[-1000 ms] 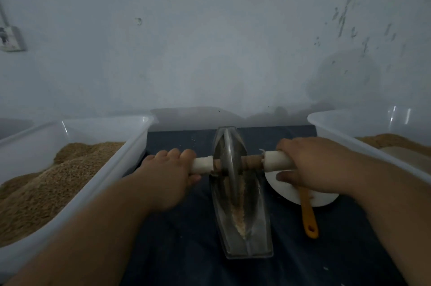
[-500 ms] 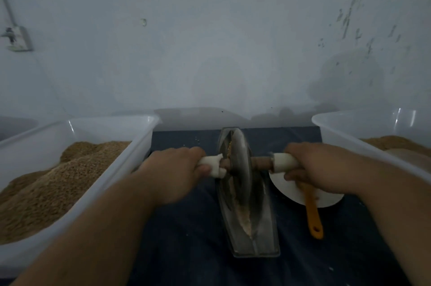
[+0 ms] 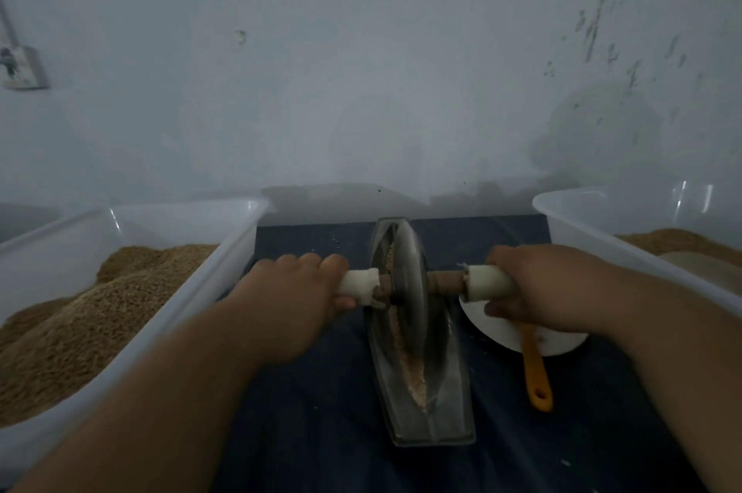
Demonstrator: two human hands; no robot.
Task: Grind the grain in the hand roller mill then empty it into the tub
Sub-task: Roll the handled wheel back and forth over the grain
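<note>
The hand roller mill is a metal boat-shaped trough [image 3: 443, 418] with a metal wheel [image 3: 407, 279] standing in its groove on a wooden axle. My left hand [image 3: 297, 297] is closed around the white left handle [image 3: 359, 285]. My right hand [image 3: 534, 285] grips the white right handle [image 3: 488, 283]. The wheel sits toward the far end of the trough. Pale crushed grain [image 3: 415, 382] lies along the groove near me. A clear tub [image 3: 241, 247] heaped with brown grain [image 3: 80, 324] stands at the left.
A second clear tub [image 3: 582, 219] with brown powder stands at the right. A white dish [image 3: 506, 336] with an orange-handled tool [image 3: 536, 376] lies right of the mill, partly under my right hand. A dark cloth [image 3: 321, 432] covers the table; a pale wall is close behind.
Both hands have pushed the wheel away from me along the trough, from its middle toward the far end. More crushed grain shows in the near part of the groove.
</note>
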